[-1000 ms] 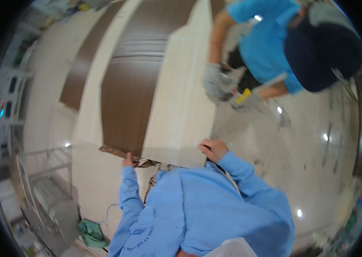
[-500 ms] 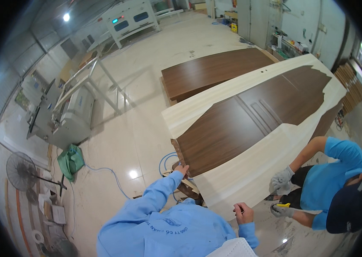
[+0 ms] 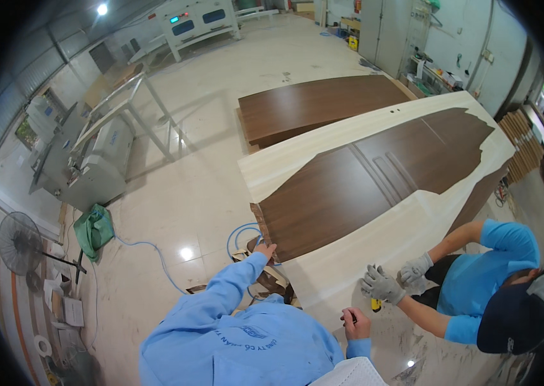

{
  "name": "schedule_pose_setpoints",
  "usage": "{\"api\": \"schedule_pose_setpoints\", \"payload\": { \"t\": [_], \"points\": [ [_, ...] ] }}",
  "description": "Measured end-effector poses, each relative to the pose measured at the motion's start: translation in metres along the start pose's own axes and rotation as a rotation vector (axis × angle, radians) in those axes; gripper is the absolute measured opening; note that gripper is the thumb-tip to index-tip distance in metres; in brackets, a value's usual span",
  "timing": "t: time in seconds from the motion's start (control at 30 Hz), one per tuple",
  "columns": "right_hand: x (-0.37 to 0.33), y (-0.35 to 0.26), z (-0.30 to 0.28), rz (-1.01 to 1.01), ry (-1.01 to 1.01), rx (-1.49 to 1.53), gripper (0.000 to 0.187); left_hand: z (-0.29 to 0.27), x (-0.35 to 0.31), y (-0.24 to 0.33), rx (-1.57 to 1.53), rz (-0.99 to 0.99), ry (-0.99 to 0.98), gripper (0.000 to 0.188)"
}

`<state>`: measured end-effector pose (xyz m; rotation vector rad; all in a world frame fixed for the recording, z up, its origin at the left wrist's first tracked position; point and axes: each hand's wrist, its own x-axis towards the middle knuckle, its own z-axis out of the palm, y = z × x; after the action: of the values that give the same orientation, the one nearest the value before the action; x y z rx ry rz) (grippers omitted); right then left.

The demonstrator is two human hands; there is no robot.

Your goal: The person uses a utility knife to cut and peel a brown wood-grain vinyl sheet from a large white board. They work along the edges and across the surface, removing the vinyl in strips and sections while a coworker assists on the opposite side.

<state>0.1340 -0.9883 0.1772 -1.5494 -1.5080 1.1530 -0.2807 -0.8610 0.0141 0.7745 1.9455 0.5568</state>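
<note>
A long panel lies in front of me, with dark brown wood-grain film (image 3: 323,196) with ragged edges over its pale surface (image 3: 323,276). My left hand (image 3: 265,249) is closed at the film's near left corner, its fingers on the brown edge that hangs over the panel's end. My right hand (image 3: 355,323) is in a fist beside the panel's near edge, around something small and dark that I cannot make out. To the right, a co-worker's grey-gloved hands (image 3: 382,286) are at the pale edge, one by a yellow cutter (image 3: 375,304).
Behind the panel lies another brown panel (image 3: 310,106). A blue hose (image 3: 150,248) runs over the floor on the left, past a green bag (image 3: 94,231) and a standing fan (image 3: 20,243). Brown scraps (image 3: 271,283) lie under the panel's near end. The co-worker (image 3: 490,276) bends close on the right.
The co-worker's gloved hands have moved left and onto the pale near edge, bringing the yellow cutter closer to my right hand. My view has shifted slightly; my hands keep about the same pose.
</note>
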Motion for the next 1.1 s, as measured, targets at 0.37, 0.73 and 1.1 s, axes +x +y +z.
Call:
{"api": "schedule_pose_setpoints", "payload": {
  "t": [0.37,0.73,1.1],
  "points": [
    [0.015,-0.009,-0.069,-0.138,0.390,-0.378,0.013,-0.014,0.032,-0.015,-0.153,-0.051,-0.065,0.055],
    [0.150,0.090,-0.014,-0.178,0.231,-0.713,0.037,-0.009,0.031,-0.002,-0.309,-0.002,0.062,0.053],
    [0.215,-0.035,0.033,0.515,-0.624,0.598,0.039,0.004,0.035,-0.031,-0.437,-0.090,-0.054,0.038]
  ]
}}
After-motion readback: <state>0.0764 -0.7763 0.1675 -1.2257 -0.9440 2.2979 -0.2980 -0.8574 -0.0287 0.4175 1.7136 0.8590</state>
